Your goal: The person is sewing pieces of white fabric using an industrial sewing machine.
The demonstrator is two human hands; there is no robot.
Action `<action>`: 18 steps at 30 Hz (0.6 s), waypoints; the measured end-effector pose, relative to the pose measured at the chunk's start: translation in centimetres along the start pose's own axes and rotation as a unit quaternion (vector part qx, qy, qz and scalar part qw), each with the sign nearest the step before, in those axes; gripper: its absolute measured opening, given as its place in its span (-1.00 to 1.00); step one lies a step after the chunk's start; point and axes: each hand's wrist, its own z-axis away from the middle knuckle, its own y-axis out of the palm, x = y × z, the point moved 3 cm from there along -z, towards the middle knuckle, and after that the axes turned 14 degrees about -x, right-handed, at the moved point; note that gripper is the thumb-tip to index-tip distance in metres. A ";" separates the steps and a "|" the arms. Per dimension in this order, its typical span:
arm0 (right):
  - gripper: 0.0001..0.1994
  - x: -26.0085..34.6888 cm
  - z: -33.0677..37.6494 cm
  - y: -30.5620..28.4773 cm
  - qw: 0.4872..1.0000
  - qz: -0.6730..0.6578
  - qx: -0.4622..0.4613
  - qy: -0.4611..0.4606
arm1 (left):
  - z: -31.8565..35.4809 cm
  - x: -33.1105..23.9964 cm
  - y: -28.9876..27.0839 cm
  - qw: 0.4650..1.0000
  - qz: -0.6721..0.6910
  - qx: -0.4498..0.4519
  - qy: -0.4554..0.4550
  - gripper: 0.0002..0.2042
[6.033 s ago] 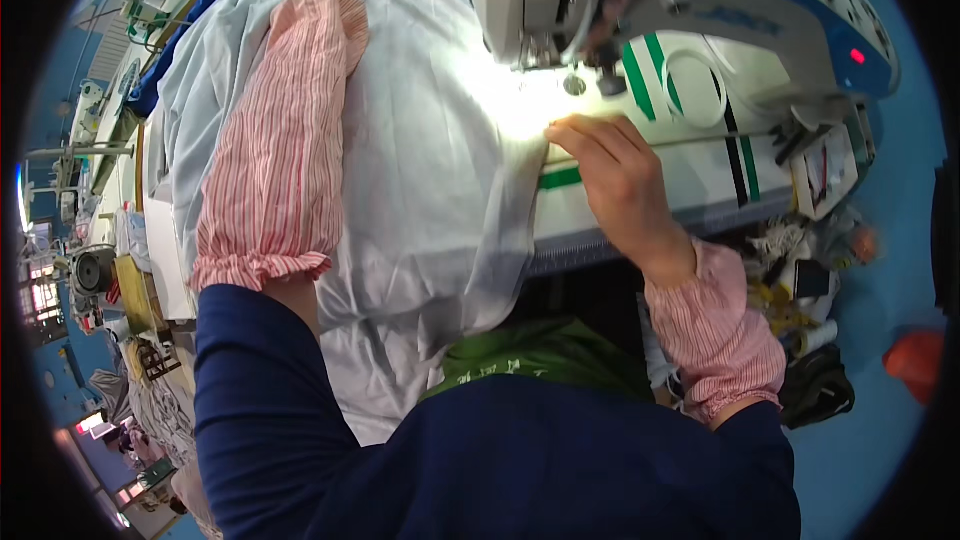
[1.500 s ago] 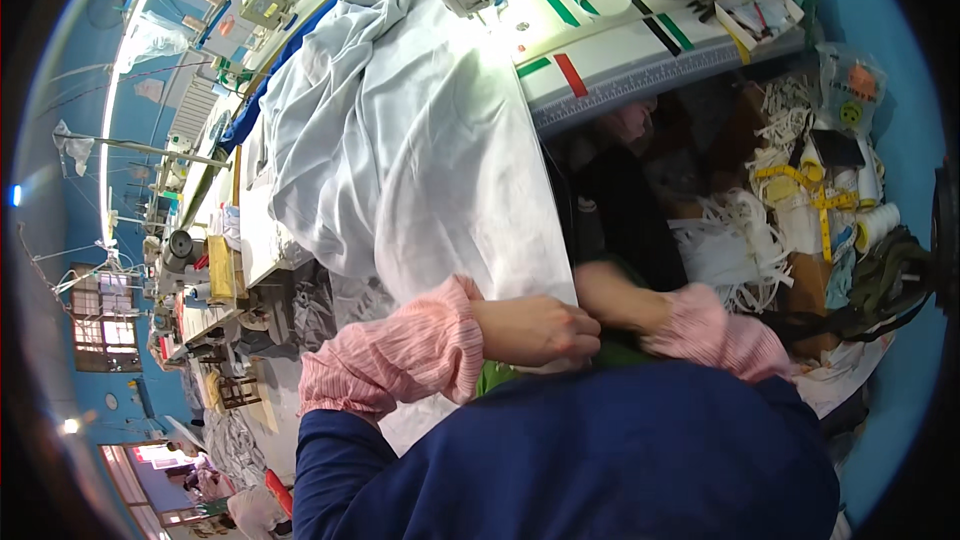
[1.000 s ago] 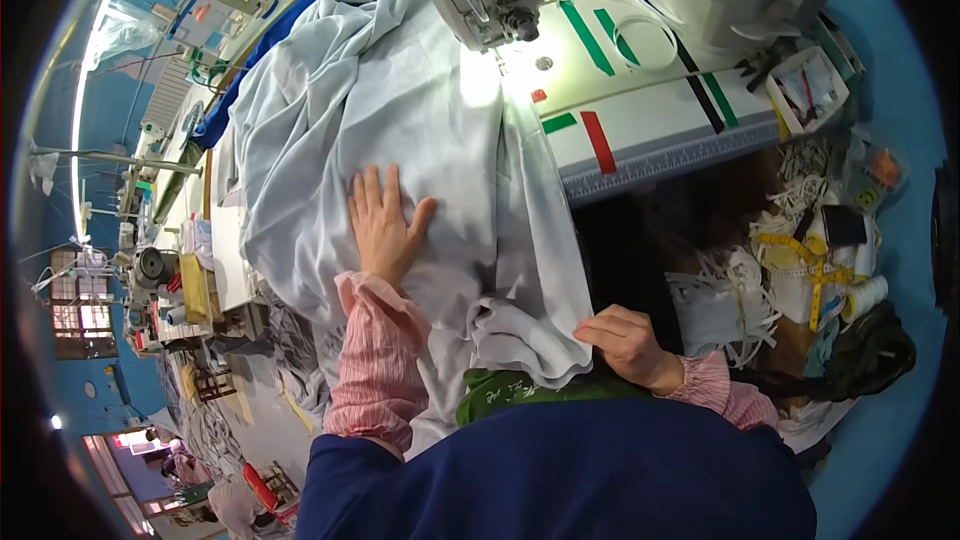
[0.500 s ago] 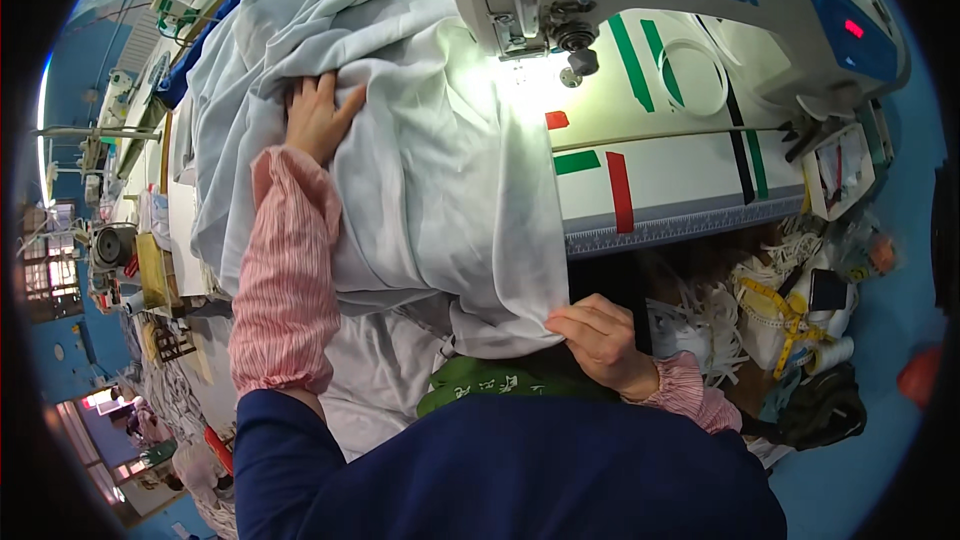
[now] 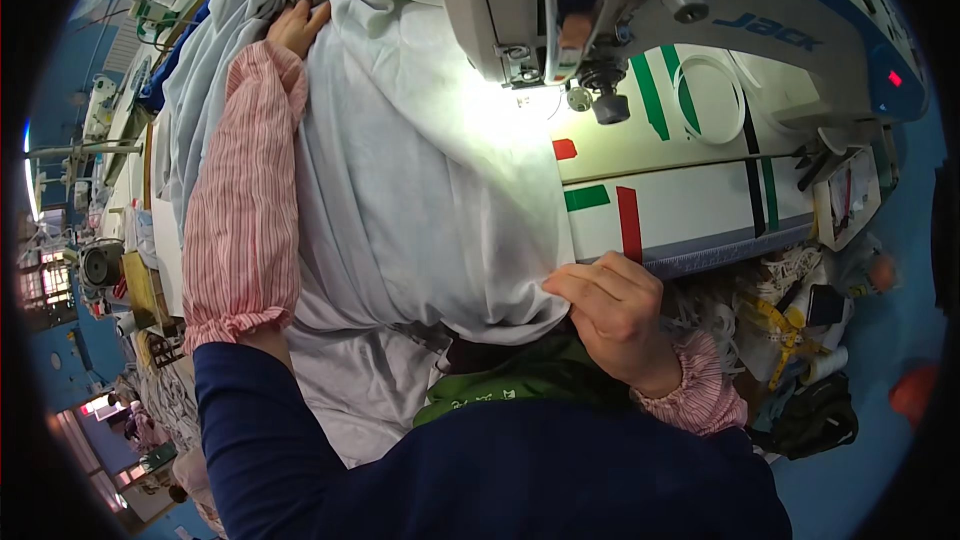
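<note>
A large pale grey-white cloth [image 5: 400,200] covers the left of the sewing table and hangs over its front edge. My left hand [image 5: 298,28] lies on bunched folds at the far left, thumb apart from the fingers; some fingertips are lost among the folds. At the table's front edge, my right hand [image 5: 620,320] is closed, pinching the cloth's right-hand edge between thumb and fingers. The cloth runs straight up from there to the lit needle area of the sewing machine [image 5: 600,30]. Bright glare hides the detail under the needle.
Green, red and black tape strips mark the white tabletop [image 5: 590,165], with a ruler strip [image 5: 720,250] along its front edge. A white ring [image 5: 708,100] lies beneath the machine arm. A small open box [image 5: 848,200] is at right, above a yellow tape measure [image 5: 785,335] and a thread spool [image 5: 825,364].
My left hand has slid farther away and to the left over the cloth, which now lies flatter between the hands. My right hand has risen slightly toward the table edge, still pinching the cloth's edge.
</note>
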 end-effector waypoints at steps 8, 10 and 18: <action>-0.74 -1.8 -4.4 1.6 0.999 -0.011 0.029 0.032 | -7.0 4.7 4.6 0.995 0.021 -0.019 0.094 -0.53; -0.75 -2.4 -5.2 1.9 0.997 -0.002 0.051 0.054 | -8.8 5.1 5.2 0.994 0.006 -0.026 0.106 -0.54; -0.82 -4.5 -7.9 3.9 0.998 0.029 0.007 0.047 | -12.2 4.1 5.4 0.978 -0.186 -0.087 -0.038 -0.62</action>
